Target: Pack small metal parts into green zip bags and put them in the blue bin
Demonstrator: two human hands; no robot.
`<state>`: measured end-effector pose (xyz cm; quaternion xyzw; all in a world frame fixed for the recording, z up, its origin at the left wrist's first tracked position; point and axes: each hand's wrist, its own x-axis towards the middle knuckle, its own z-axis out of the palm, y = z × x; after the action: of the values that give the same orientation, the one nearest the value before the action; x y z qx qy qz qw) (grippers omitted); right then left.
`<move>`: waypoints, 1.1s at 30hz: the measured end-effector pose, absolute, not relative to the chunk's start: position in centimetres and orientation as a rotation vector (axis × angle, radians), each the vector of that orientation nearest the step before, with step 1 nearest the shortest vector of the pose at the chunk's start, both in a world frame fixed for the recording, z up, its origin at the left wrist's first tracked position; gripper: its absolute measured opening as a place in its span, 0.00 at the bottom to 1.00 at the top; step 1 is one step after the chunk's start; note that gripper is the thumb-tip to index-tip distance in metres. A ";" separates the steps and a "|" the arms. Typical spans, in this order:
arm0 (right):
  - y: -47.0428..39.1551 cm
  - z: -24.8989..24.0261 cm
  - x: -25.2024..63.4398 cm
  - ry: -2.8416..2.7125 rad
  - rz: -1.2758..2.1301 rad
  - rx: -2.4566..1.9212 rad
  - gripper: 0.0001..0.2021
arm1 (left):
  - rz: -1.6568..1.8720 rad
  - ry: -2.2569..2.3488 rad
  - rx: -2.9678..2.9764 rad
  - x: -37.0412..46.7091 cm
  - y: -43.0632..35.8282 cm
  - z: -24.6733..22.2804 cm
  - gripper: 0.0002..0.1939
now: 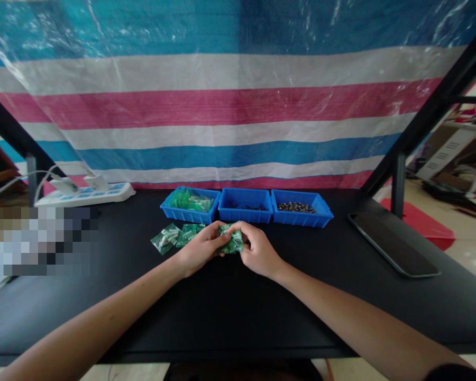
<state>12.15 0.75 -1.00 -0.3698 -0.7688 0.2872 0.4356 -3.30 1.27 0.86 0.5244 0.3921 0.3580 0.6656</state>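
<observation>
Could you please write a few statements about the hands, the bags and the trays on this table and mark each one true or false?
1. Both hands hold one small green bag between them. True: the left hand and right hand both grip it.
2. Three blue trays stand in a row behind the hands. True: left tray, middle tray, right tray.
3. The left tray is full of dark metal parts. False: it holds green bags; the dark parts are in the right tray.
4. Two more green bags lie to the right of the hands. False: they lie to the left.
5. A dark flat device lies on the table's right side. True.
</observation>
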 end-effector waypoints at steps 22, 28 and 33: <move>1.4 -1.7 12.7 -1.905 0.638 -1.095 0.35 | 1.026 1.123 1.875 -3.8 0.7 1.2 0.07; 1.2 -1.5 12.7 -1.989 0.544 -1.185 0.34 | 1.041 1.130 1.906 -3.7 0.5 1.0 0.07; 1.1 -1.4 12.5 -2.058 0.494 -1.208 0.33 | 1.071 1.113 1.836 -3.5 0.4 1.1 0.07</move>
<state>12.48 1.10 -1.43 -0.4653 -0.7925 0.1903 0.3452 -3.50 0.37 1.09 0.7132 0.4323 0.4158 0.3626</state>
